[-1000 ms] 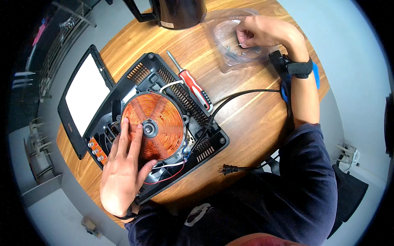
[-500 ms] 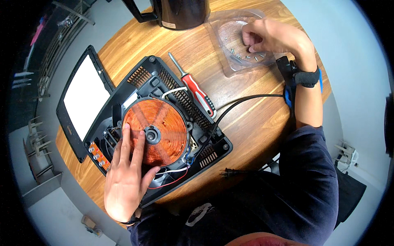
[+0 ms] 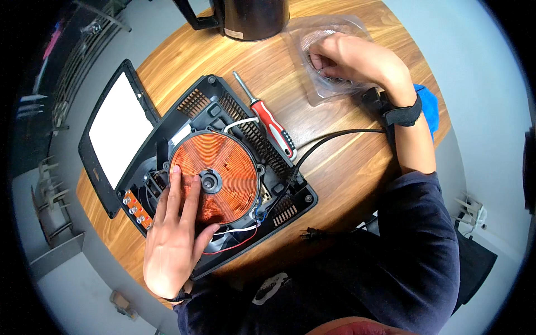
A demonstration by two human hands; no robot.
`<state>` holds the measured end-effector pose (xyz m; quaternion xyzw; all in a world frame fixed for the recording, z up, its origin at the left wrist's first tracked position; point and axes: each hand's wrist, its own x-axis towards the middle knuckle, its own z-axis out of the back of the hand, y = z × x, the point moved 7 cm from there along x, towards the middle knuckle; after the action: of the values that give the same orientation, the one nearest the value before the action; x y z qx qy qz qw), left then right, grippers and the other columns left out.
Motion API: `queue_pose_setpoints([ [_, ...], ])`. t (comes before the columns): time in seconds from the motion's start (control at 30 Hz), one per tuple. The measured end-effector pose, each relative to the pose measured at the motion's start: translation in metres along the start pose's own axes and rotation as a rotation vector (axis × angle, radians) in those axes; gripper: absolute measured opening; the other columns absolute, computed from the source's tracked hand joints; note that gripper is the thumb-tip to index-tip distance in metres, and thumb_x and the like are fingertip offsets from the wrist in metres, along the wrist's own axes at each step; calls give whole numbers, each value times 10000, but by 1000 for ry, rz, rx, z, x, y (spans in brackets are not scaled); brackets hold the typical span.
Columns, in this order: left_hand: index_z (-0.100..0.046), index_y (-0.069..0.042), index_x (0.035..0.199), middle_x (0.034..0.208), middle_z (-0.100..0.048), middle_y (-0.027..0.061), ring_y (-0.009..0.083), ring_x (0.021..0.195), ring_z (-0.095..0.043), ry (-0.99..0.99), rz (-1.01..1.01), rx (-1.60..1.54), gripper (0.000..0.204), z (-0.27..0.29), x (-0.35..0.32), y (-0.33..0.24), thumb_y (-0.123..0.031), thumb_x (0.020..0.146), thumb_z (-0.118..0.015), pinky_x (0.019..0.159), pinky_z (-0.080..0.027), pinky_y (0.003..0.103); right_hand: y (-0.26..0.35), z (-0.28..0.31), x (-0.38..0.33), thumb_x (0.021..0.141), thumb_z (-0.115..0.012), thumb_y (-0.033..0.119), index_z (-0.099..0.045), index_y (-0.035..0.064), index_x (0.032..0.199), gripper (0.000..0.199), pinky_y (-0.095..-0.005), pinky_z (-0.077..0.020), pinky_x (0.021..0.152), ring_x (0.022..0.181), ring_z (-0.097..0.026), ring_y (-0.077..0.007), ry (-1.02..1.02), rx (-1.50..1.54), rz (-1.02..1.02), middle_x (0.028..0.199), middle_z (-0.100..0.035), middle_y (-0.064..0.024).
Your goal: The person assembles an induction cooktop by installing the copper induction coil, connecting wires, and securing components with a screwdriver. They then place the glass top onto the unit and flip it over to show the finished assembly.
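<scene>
At left I see a white-faced panel (image 3: 120, 131) just beside the open black housing (image 3: 298, 192). I have the left hand (image 3: 172, 245) lying spread on the copper coil (image 3: 231, 162) in that housing, fingers extended, grasping nothing. A red-and-white screwdriver (image 3: 271, 125) lies just right of the housing. At far right, the right hand (image 3: 350, 58) dips curled fingers into a clear plastic tray (image 3: 317, 97); from my end, I cannot tell whether they pinch anything.
</scene>
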<state>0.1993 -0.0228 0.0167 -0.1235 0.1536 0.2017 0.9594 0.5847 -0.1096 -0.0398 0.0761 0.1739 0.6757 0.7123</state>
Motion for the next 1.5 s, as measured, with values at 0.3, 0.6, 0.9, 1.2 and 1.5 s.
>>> queue_pose_setpoints([
  [0.3, -538, -92, 1645, 1749, -426, 245, 473, 1468, -562, -41, -1, 6, 788, 4, 0, 0, -370, 967, -826, 1107, -581, 527, 11, 26, -11, 1074, -725, 156, -661, -1, 1040, 173, -468, -533, 777, 827, -655, -386, -106, -61, 70, 885, -698, -183],
  [0.6, -639, -74, 1542, 1653, -587, 119, 413, 1518, -543, -269, -127, 15, 629, 24, 3, -5, -297, 978, -805, 1186, -516, 511, 117, 37, -4, 1055, -719, 149, -617, 24, 1053, 162, -484, -541, 791, 918, -663, -430, -289, 60, 387, 956, -653, -188],
  [0.9, -723, 4, 1412, 1316, -769, 211, 412, 1223, -729, -492, -352, -316, 492, 44, 6, -8, -140, 952, -819, 1046, -580, 477, 193, 19, -18, 987, -770, 75, -640, 1, 1054, 164, -471, -541, 780, 897, -663, -407, -239, 255, 442, 956, -635, -173],
  [1.2, -758, -3, 1268, 1099, -777, 195, 425, 1016, -732, -502, -426, -363, 314, 34, 3, -19, -137, 984, -767, 901, -588, 472, 234, 12, -26, 954, -793, 86, -654, 5, 1060, 193, -445, -561, 802, 918, -691, -389, -221, 359, 543, 979, -684, -144],
  [1.5, -796, -29, 1035, 909, -762, 169, 393, 849, -736, -511, -405, -311, 146, 41, 1, -38, -166, 984, -785, 764, -583, 466, 231, 25, -34, 955, -829, 108, -648, 25, 1045, 218, -404, -574, 767, 834, -706, -319, -275, 390, 537, 903, -687, -128],
])
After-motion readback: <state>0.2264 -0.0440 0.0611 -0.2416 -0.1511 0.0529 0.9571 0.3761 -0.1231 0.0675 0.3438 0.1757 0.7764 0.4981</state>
